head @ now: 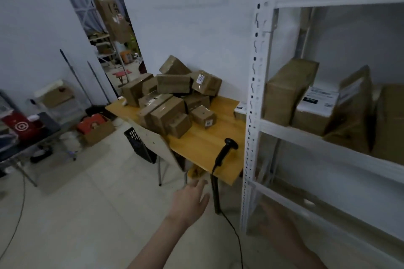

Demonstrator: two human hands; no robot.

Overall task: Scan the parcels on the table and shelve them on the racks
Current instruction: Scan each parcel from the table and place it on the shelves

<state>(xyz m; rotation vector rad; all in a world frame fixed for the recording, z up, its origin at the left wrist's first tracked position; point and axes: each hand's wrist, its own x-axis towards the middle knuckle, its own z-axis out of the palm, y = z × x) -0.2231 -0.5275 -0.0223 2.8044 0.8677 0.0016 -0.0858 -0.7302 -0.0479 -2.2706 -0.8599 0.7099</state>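
Step in hand: reach for black handheld barcode scanner (226, 150), lying near the wooden table (218, 137) edge.
Left hand (191, 200) extends empty, fingers straight; right hand (277, 220) is blurred, fingers indeterminate. Brown cardboard parcels (172, 96) remain piled; next, grasp the scanner.

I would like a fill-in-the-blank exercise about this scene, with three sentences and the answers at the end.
1. The black scanner lies on the wooden ____, near its front edge.
2. The parcels on the table are heaped in a ____, not set in rows.
3. The left hand holds ____; its fingers are straight and reach toward the table.

Missing words: table; pile; nothing
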